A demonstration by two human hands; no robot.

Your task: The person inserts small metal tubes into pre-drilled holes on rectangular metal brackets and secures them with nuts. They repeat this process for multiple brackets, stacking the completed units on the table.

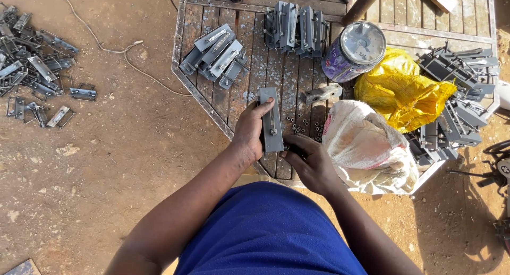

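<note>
My left hand [248, 130] grips a flat grey metal plate [271, 118] with a bolt through its middle, holding it upright over the wooden table [212, 102]. My right hand [311, 161] is closed at the plate's lower right corner, fingers on a small dark part I cannot make out. Several small nuts [303, 126] lie scattered on the boards just right of the plate. A single grey metal bracket [322, 93] lies beyond them.
Stacks of grey metal plates [215, 54] and brackets [296, 28] sit at the table's back. A tin can [354, 51], a yellow bag [405, 92], a white sack [366, 147] and dark metal pieces [454, 102] fill the right. A pile of metal parts [32, 68] and a cord [114, 49] lie on the dirt.
</note>
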